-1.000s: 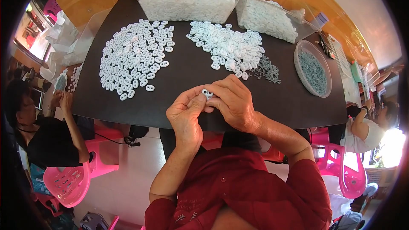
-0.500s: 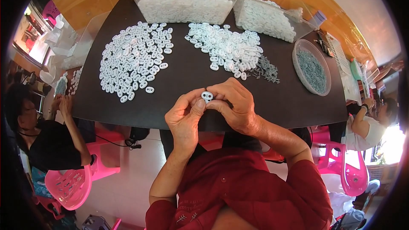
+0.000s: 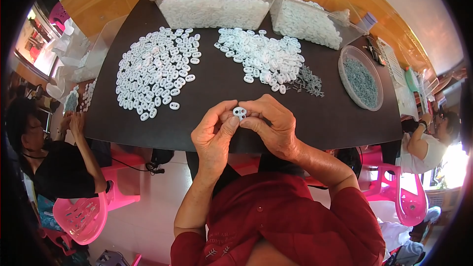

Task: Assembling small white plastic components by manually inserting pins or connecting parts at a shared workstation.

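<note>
My left hand (image 3: 213, 135) and my right hand (image 3: 272, 124) meet over the near edge of a black table (image 3: 217, 93). Together their fingertips pinch one small white plastic piece with two holes (image 3: 240, 113). On the table's left lies a spread of similar white pieces (image 3: 156, 71). A second heap of white pieces (image 3: 261, 58) lies at centre right. Beside it is a small scatter of grey metal bits (image 3: 308, 81).
A round clear dish (image 3: 361, 76) of grey metal bits sits at the right. Two clear bins of white pieces (image 3: 213, 10) (image 3: 308, 22) line the far edge. One person sits at the left (image 3: 47, 162), another at the right (image 3: 423, 143). Pink plastic chairs (image 3: 79, 216) stand around.
My hands have kept the small white piece between them and turned it slightly. Its two holes now face up. Nothing on the table has moved.
</note>
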### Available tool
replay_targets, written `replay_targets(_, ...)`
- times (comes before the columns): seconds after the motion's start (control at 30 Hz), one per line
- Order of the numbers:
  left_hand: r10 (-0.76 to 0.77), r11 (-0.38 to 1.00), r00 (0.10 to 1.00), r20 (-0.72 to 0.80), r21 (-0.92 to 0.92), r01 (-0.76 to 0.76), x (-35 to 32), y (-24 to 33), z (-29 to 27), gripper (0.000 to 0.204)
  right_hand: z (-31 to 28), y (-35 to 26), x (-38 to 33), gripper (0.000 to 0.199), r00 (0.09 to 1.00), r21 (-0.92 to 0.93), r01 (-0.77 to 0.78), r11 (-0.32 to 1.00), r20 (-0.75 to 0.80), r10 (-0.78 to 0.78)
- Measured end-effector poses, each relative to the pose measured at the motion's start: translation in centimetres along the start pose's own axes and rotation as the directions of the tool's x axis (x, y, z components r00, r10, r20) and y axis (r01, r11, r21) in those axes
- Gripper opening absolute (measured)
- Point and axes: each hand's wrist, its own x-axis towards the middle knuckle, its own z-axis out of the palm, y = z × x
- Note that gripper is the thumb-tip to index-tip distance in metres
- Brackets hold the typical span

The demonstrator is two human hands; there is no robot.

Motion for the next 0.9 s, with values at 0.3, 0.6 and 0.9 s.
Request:
replay_targets(0.3,0.159,0.969,0.985,-0.071,0.204,-0.142,-0.2,-1.2,0.2,0.019,1.0,0.3,-0.5,0.033,0.996,0.016,0.001,1.0,-0.091,0.0)
replay_targets(0.6,0.195,0.968,0.972,-0.128,0.186,-0.17,-0.5,-1.6,0.5,0.018,1.5,0.7,-0.2,0.032,0.965,-0.14,0.194,0.971,-0.15,-0.214)
replay_targets(0.9,0.179,0.98,0.973,-0.148,0.119,-0.162,-0.4,-1.2,0.6,0.019,2.1,0.3,-0.4,0.03,0.978,-0.092,0.124,0.988,-0.156,-0.138)
